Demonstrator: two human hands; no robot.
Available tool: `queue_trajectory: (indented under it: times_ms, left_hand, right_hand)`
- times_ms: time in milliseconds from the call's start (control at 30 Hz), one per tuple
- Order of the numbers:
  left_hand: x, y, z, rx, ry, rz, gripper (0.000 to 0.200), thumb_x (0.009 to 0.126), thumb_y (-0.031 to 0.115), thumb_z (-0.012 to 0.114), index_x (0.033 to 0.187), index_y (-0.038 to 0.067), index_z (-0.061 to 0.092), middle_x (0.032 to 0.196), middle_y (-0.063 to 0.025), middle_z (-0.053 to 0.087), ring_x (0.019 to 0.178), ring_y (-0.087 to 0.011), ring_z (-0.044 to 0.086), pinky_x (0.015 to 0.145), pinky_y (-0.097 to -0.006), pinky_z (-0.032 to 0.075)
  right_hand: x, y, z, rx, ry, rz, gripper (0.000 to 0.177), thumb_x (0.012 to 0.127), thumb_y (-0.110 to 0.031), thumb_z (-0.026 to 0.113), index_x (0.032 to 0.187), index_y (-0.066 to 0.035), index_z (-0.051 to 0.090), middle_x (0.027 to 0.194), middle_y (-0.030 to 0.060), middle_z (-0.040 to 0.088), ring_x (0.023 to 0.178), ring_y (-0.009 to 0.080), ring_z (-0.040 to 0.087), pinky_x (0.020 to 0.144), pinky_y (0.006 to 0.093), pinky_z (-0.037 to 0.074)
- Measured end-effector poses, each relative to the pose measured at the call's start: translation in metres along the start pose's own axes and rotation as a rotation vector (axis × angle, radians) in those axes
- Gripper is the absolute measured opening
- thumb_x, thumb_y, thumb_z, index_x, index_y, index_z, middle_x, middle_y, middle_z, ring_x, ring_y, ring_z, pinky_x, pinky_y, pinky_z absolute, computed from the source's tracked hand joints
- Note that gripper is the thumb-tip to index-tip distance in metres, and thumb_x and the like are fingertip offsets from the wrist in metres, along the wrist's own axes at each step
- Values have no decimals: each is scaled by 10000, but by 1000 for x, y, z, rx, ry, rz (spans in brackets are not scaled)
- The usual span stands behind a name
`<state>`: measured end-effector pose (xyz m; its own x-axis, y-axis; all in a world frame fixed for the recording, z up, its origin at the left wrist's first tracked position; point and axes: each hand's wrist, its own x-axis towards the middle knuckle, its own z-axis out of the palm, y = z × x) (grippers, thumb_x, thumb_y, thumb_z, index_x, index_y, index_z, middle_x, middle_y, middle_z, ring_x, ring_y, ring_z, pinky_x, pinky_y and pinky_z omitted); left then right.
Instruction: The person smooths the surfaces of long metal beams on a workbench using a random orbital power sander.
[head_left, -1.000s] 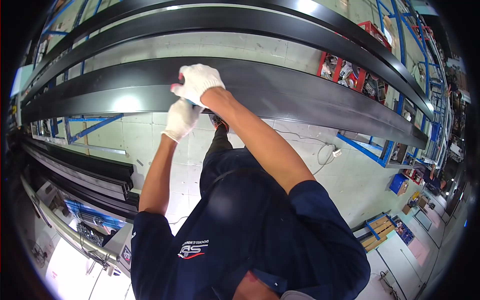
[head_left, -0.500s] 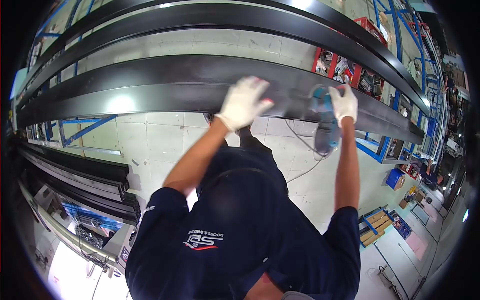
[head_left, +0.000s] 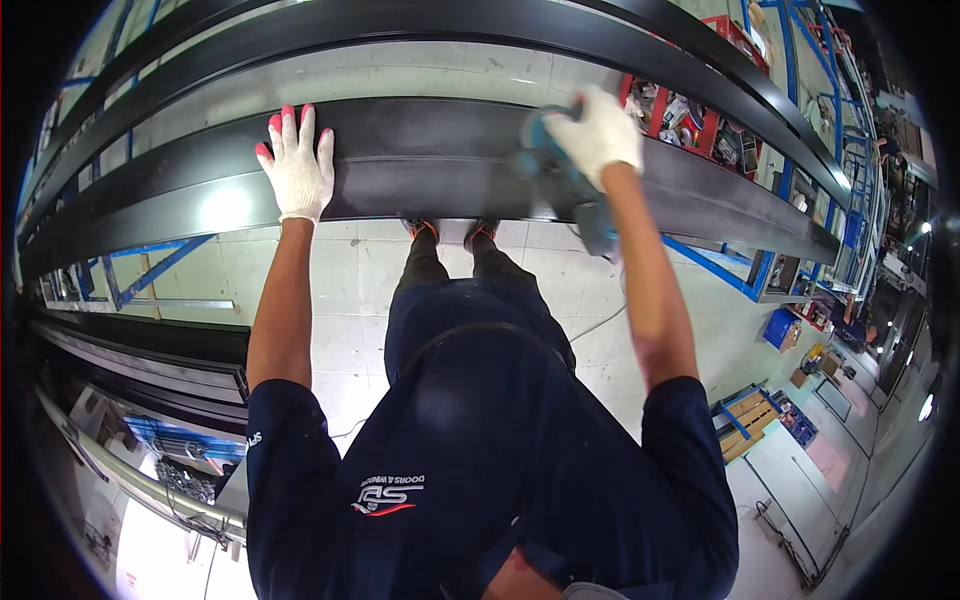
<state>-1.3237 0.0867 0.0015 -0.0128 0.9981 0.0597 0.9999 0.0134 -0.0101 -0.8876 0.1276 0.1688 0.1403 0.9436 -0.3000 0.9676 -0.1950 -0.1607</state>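
Observation:
A long black metal beam (head_left: 420, 165) runs across the view in front of me at waist height. My left hand (head_left: 295, 165), in a white glove with red fingertips, lies flat on top of the beam, fingers spread. My right hand (head_left: 598, 130), also gloved, grips a teal power tool (head_left: 560, 185) that looks like an angle grinder. The tool's head rests on the beam's top surface to the right of my left hand.
More black beams (head_left: 500, 25) lie parallel beyond. Blue steel trestles (head_left: 745, 285) carry the beam at the right and at the left (head_left: 140, 270). Red bins (head_left: 700, 125) with parts stand behind. Black profiles (head_left: 140, 350) are stacked at my left. A cable trails on the tiled floor.
My left hand has slid left along the beam and now lies flat. My right hand has brought the power tool left and down onto the beam's top.

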Motion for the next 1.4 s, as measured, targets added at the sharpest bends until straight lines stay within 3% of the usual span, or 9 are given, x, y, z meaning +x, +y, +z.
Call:
queue_trajectory:
  times_ms: [200,333,533,733,833,967,1100,1233,1400]
  left_hand:
    - [1,-5,10,-55,83,-25,531,1197,398,500,1703,238,531,1778,-52,491,1669,-318,398,1348,-656,256]
    - [1,-8,13,-88,84,-36,511,1197,361,510,1692,239,548,1784,-41,489,1675,-312,393,1356,-634,255]
    - [0,-9,19,-127,116,-36,503,1193,358,520,1678,232,569,1766,-47,516,1671,-317,399,1349,-640,264]
    - [1,-7,16,-87,137,-18,506,1185,350,533,1668,210,580,1746,-80,540,1660,-352,418,1329,-665,276]
    - [2,-3,14,-80,139,-24,503,1180,346,540,1660,204,590,1734,-96,554,1658,-368,420,1321,-673,281]
    - [3,1,6,-51,143,-22,497,1169,341,559,1640,192,610,1720,-99,569,1621,-371,464,1299,-676,307]
    - [4,1,5,-52,171,-4,480,1162,341,569,1612,187,633,1701,-95,585,1602,-367,486,1289,-675,321]
    - [4,1,8,-102,124,-45,507,1174,385,535,1638,198,615,1758,-91,533,1658,-366,431,1322,-665,280]
    - [3,-13,21,-161,130,-23,515,1187,381,523,1669,214,589,1781,-37,512,1678,-312,405,1350,-612,252]
  right_hand:
    - [-23,-187,36,0,-173,-341,514,931,-410,741,1284,-37,717,1334,239,726,1227,416,741,1030,517,619]
    - [-57,-224,62,73,-197,-507,493,909,-374,779,1270,-45,706,1239,227,724,1147,422,750,952,522,647]
    - [-77,-153,44,44,-189,-284,521,915,-418,763,1306,-81,693,1303,208,715,1193,418,743,1031,525,613]
    - [-51,5,9,122,-1,174,526,856,-431,757,1271,-109,737,1354,199,752,1232,420,741,1065,499,584]
    - [-34,94,9,133,111,286,582,821,-459,801,1244,-65,735,1233,246,799,1175,443,761,1039,497,585]
    - [-13,117,5,118,86,408,626,835,-488,793,1326,-102,748,1222,241,805,1182,445,762,1039,505,582]
    - [-10,27,6,63,139,200,623,841,-494,783,1291,-64,757,1293,225,792,1239,404,751,1073,494,585]
    - [-2,-93,14,56,6,-17,454,868,-436,738,1150,-88,814,1250,207,799,1193,378,772,1054,500,614]
    - [-14,-213,46,109,-83,-243,509,918,-407,750,1274,-43,731,1316,239,736,1246,411,746,1074,500,603]
